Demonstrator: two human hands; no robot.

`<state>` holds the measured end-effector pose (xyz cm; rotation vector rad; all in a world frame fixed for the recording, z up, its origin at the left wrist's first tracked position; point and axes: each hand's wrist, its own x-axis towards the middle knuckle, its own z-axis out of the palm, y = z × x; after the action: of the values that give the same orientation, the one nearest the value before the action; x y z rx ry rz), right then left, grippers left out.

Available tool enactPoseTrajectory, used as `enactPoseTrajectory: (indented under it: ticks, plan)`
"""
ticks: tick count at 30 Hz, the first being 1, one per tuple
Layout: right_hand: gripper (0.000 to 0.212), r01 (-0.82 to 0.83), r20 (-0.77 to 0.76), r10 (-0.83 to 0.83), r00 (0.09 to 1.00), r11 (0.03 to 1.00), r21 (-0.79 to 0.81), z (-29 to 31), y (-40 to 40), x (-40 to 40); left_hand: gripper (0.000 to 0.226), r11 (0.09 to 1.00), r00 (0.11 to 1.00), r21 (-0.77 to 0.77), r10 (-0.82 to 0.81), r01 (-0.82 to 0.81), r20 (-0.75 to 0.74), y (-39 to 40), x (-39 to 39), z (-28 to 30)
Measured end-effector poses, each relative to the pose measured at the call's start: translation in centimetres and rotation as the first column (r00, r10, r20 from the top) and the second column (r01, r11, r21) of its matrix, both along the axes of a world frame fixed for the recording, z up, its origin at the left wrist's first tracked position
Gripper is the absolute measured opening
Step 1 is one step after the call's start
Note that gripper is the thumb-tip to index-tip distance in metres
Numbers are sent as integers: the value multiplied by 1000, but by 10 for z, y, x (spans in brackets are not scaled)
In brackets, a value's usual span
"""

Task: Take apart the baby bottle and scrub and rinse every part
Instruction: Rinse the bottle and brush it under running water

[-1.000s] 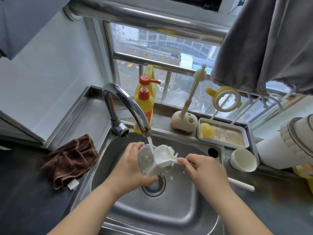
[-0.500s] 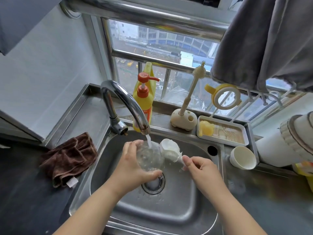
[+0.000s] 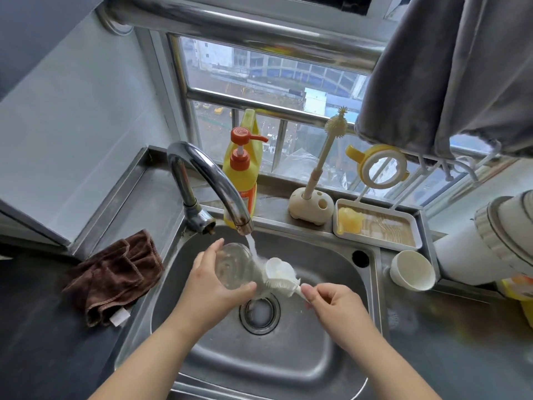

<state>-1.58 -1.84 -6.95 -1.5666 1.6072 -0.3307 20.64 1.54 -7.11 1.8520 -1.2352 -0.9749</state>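
My left hand (image 3: pixel 212 280) grips the clear bottle body (image 3: pixel 232 265) over the sink (image 3: pixel 326 249), its mouth turned right. A white bottle brush (image 3: pixel 278 274) lies just outside that mouth, and my right hand (image 3: pixel 331 301) pinches its handle. Water runs from the tap (image 3: pixel 207 174) onto the brush head and the bottle rim. A yellow-handled bottle ring (image 3: pixel 379 166) hangs on a peg of the drying rack (image 3: pixel 409 223), and a yellow part (image 3: pixel 349 220) lies in that rack's tray. A white cap (image 3: pixel 412 269) lies on its side right of the sink.
A yellow soap pump bottle (image 3: pixel 242 171) stands behind the tap. A thin nipple brush (image 3: pixel 326 151) stands in a cream holder (image 3: pixel 310 204). A brown cloth (image 3: pixel 115 275) lies on the left counter. Grey cloth (image 3: pixel 450 70) hangs at upper right. The drain (image 3: pixel 259 313) sits below my hands.
The brush head has come out of the bottle mouth and now sits just right of it under the running water. My right hand has drawn back to the right.
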Motion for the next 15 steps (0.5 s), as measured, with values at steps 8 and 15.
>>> enactPoseTrajectory:
  ticks: [8, 15]
  plan:
    - [42, -37, 41, 40, 998, 995, -88, 9, -3, 21, 78, 997, 997, 22, -76, 76, 0, 0, -2, -8]
    - [42, -37, -19, 34, 999, 990, -135, 11, -7, 21, 82, 992, 992, -47, -122, 121, -31, 8, -3, -15]
